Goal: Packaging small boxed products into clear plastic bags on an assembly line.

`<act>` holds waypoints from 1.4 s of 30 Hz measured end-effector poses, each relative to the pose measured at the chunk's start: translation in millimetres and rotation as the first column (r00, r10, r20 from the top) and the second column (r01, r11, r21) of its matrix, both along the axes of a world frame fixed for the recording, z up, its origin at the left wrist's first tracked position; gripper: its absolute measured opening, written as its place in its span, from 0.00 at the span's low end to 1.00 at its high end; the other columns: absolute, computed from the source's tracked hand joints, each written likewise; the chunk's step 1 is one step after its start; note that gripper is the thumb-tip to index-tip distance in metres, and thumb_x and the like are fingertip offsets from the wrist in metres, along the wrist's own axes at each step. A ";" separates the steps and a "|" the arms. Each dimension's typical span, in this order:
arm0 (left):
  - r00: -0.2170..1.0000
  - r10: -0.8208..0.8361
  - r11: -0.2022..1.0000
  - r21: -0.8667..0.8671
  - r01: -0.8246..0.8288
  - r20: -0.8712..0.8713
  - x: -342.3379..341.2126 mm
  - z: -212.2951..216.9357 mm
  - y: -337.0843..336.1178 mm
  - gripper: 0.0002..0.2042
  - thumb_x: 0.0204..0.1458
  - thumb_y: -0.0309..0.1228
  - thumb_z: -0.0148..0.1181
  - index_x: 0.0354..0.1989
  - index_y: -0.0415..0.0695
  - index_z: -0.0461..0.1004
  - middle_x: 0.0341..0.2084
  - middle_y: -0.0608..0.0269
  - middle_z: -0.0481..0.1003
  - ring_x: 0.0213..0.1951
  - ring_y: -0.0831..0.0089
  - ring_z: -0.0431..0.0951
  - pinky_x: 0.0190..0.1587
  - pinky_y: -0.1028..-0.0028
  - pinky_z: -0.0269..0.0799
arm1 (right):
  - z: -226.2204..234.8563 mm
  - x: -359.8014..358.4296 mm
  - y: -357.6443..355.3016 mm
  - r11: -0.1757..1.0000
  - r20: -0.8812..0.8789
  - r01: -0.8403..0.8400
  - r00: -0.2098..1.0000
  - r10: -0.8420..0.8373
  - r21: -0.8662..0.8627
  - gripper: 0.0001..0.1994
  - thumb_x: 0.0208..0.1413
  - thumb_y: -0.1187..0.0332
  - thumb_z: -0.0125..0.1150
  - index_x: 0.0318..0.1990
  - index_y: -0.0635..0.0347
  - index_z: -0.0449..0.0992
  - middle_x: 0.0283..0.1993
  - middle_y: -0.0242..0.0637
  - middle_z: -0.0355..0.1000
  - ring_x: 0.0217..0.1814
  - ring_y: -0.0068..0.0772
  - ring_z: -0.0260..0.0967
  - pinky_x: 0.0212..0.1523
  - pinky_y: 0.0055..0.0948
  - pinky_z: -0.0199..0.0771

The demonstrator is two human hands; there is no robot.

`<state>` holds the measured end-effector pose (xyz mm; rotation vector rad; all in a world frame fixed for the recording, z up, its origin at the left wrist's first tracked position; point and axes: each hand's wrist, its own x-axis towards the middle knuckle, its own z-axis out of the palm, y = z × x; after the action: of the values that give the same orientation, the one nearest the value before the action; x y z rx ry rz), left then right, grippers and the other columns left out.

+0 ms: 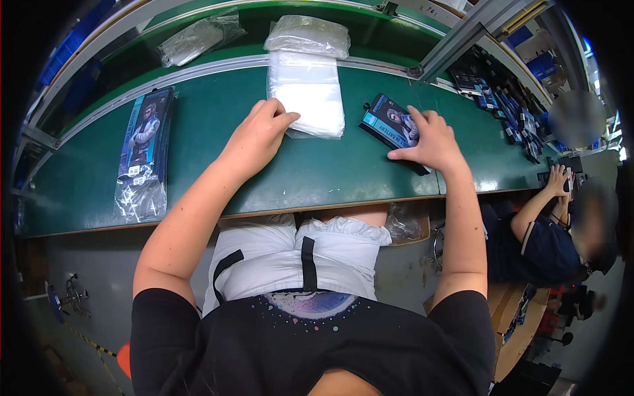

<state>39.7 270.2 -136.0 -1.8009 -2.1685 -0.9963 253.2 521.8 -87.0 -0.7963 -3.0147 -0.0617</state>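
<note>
My left hand (264,129) is closed in a pinch at the left edge of a stack of clear plastic bags (309,99) lying on the green table. To the right of the stack, my right hand (432,140) spans a black and blue printed box (389,122), thumb on its near edge and fingers at its far side. The box lies tilted on the tabletop, its lower right part under my palm. At the left lies a pile of similar boxes (142,135), the top one in a clear plastic bag.
Folded plastic packs (307,34) rest on the rail at the back, with crumpled bags (201,36) on the shelf to the left. More boxes (508,109) crowd the far right. A co-worker (541,228) sits at the right, hands over the table.
</note>
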 end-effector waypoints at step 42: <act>0.962 0.117 0.993 -0.011 -0.118 0.248 12.8 28.7 4.6 0.11 0.45 0.18 0.56 0.37 0.39 0.78 0.25 0.58 0.73 0.29 0.70 0.75 0.32 0.76 0.69 | -40.8 -36.8 -126.0 -0.081 -0.355 -0.527 0.670 -0.653 -0.846 0.30 0.50 0.78 0.55 0.61 0.75 0.52 0.51 0.47 0.67 0.49 0.29 0.68 0.48 0.25 0.70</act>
<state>52.6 274.8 -107.3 -1.5977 -2.3818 -1.2561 216.4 395.8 -127.8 -0.5886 -1.4554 2.2269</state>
